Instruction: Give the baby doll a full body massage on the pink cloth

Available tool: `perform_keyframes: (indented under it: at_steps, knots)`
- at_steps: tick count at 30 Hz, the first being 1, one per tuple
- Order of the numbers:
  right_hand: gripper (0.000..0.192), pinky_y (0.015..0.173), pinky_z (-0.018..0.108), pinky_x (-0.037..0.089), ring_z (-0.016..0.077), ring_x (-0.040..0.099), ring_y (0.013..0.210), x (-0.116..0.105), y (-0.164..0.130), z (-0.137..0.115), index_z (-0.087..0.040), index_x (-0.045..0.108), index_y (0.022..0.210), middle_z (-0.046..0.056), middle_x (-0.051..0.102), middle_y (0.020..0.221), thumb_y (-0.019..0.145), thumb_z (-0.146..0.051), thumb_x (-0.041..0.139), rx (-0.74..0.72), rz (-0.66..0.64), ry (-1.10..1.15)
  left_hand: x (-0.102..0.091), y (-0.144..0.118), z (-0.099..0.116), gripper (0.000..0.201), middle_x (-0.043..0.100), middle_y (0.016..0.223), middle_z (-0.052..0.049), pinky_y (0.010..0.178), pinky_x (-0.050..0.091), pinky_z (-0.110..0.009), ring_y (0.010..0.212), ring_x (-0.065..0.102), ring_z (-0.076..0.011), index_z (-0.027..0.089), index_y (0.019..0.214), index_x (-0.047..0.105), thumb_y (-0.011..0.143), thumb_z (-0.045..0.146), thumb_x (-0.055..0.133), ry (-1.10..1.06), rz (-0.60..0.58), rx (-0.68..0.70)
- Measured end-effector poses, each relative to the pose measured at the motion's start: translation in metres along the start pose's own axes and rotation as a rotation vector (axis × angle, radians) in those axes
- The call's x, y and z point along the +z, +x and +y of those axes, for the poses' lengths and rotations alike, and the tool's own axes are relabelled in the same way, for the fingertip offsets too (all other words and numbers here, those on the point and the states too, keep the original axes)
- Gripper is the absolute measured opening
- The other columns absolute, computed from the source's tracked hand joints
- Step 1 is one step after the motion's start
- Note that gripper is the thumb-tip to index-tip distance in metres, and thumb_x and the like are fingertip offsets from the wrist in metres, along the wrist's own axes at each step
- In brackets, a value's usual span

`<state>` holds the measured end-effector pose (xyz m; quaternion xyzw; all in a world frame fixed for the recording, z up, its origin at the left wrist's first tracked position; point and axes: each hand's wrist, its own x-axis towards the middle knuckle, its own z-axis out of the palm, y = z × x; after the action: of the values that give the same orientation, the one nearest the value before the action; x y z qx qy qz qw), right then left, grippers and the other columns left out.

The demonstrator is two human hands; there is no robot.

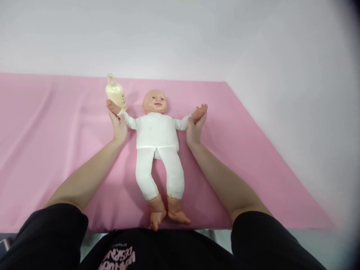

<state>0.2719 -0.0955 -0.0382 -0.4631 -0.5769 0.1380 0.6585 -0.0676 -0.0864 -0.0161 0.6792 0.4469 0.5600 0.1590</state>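
Note:
A baby doll (157,131) with a white cloth body lies on its back, its head away from me and its feet by the near edge. Both its arms are spread out to the sides. My left hand (119,127) is closed around the doll's forearm on the left, thumb on top near the wrist. On the other side my right hand (194,130) grips the doll's other forearm just below its hand. My fingers are partly hidden beneath the doll's arms. A pump bottle (116,92) of pale yellow liquid stands behind the doll's left-side hand.
Under the doll is a pink sheet (225,165) covering a table, with creases at the left. Its far edge meets a white wall (168,37), and its right edge runs diagonally toward me. My black shirt is against the near edge.

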Motion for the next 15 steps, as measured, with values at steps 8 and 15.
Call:
perform_keyframes:
  at_steps: [8,15]
  knots:
    - [0.070,0.129,0.056,0.029,0.0274,0.037,0.154,0.005,-0.010,-0.029,-0.031,0.020,0.163,0.009,0.037,0.165,0.101,-0.051,0.047,-0.108,-0.228,-0.008,0.011,-0.012,0.022,0.076,0.021,0.172,-0.011,0.132,0.020,-0.048,0.161,0.019,-0.0263,0.029,0.164,0.010,0.103,0.060,0.041,0.033,-0.037,0.081]
    - [0.048,0.123,0.053,0.039,0.0276,0.053,0.139,0.006,-0.013,-0.040,-0.032,0.052,0.150,0.006,0.060,0.146,0.103,-0.031,0.043,-0.321,-0.469,-0.186,0.016,-0.012,0.029,0.051,0.054,0.152,-0.016,0.124,0.036,-0.053,0.145,0.049,-0.0289,0.019,0.151,0.047,0.106,0.042,0.038,0.215,-0.329,0.293]
